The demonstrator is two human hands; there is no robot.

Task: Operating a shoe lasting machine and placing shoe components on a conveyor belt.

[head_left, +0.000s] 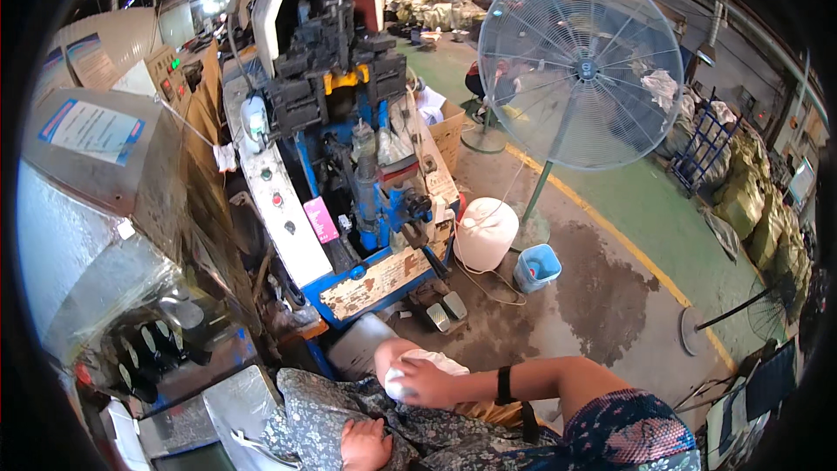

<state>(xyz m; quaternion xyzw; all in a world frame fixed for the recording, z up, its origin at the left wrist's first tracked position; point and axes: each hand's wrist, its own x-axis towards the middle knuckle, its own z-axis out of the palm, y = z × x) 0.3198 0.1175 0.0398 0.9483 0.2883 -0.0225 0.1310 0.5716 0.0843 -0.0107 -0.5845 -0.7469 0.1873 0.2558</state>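
Observation:
My right hand point(425, 384), with a dark band on its wrist, is closed on a white cloth point(397, 384). It presses the cloth against my bare knee point(392, 353), and more pale cloth shows behind the fingers. My left hand point(364, 447) rests on the dark floral fabric point(323, 410) over my lap. Its fingers look loosely spread, and nothing shows in them. The fabric covers my other leg.
Ahead stands a blue and white machine point(366, 283) with dark clamps and a pedal point(445, 310) at its foot. To its right are a white drum point(486, 231), a light blue bucket point(536, 268) and a big stand fan point(580, 65). A metal-sided machine point(96, 235) is at left.

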